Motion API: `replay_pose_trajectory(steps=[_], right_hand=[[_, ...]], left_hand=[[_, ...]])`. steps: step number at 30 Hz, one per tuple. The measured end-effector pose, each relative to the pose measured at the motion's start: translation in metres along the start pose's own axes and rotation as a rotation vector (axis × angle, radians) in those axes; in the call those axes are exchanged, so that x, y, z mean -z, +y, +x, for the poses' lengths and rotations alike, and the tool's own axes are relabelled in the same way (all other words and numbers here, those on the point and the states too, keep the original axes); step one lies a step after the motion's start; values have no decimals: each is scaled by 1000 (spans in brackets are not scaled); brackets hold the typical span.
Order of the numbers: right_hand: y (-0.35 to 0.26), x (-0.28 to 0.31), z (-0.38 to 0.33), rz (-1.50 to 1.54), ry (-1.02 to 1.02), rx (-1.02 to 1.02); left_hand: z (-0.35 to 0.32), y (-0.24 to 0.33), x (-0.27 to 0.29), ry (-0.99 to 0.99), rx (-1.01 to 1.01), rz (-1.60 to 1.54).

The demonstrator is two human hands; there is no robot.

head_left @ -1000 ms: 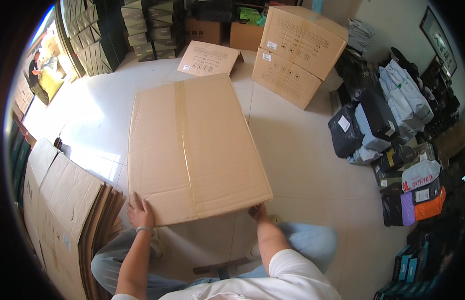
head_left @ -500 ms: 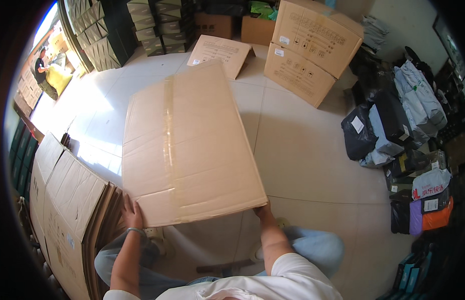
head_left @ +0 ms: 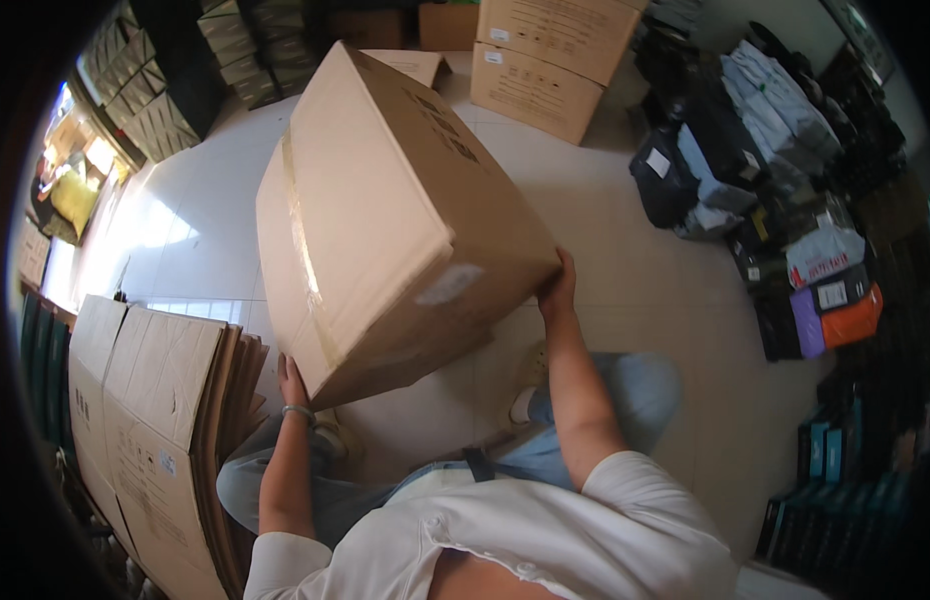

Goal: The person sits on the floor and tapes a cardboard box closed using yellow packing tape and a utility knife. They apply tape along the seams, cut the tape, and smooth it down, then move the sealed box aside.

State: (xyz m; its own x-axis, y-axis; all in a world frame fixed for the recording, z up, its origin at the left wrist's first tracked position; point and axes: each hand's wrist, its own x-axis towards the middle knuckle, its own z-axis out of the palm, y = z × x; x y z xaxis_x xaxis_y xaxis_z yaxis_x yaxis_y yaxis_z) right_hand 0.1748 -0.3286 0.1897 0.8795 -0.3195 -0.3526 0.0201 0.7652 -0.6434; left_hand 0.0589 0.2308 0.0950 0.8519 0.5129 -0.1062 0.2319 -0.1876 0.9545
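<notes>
Over the floor (head_left: 635, 300), there it was: the box (head_left: 405, 225), tilted in a wide two-sided hold! It looked stiff, likely light for its bulk, perhaps slippery. The right hand (head_left: 556, 284) held its right corner, grip partly hidden; the left hand (head_left: 293, 384) held the lower-left edge. Opposite corners seemed surest, clear of the tape (head_left: 302, 248).

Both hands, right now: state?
Left hand: against the cardboard box at its near corner; grip can't be told.
Right hand: holding the box's right corner, fingers partly hidden.
</notes>
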Motion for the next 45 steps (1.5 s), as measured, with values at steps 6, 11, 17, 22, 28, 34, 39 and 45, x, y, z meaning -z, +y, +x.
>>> replay_pose_trajectory(steps=[6,11,17,22,28,34,39,45], right_hand=[[-63,-32,-28,70,36,237],[-53,-8,-61,96,106,226],[-50,10,-69,179,39,145],[-69,8,-66,144,-4,258],[-87,11,-73,195,20,256],[-92,54,-67,129,124,319],[-138,25,-93,7,199,479],[-122,-70,-150,-447,225,828]], left_hand=[[-1,29,-21,-216,55,-318],[-5,44,-14,-183,55,-328],[-4,55,-7,-149,36,-231],[-13,76,-21,-204,53,-280],[-13,72,-32,-196,-77,-86],[-33,63,-63,-230,-14,-111],[-70,40,-103,-304,214,-271],[-62,-39,-107,-763,-79,257]])
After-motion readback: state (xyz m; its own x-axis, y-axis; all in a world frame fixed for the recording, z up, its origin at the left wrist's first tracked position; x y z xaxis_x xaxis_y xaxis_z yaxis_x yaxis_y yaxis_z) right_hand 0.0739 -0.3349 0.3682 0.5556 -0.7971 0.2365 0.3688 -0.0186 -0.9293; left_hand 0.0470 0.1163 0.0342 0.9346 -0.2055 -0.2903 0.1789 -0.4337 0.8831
